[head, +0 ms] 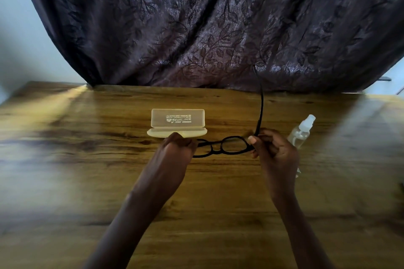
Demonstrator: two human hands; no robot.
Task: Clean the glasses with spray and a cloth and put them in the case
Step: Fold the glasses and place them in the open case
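Black-framed glasses (227,145) hang just above the wooden table (87,159), held between both hands. My left hand (177,148) grips the frame's left end, hiding that side. My right hand (273,150) pinches the right hinge, and the right temple arm sticks up and away toward the curtain. A pale translucent glasses case (177,123) stands open on the table right behind my left hand, its lid raised. A clear spray bottle (302,131) lies on its side just right of my right hand. A small white bit shows under my right wrist; I cannot tell what it is.
A dark leaf-patterned curtain (218,24) hangs down to the table's far edge. Pale wall shows at the far left and right. The table edges look blurred at both sides.
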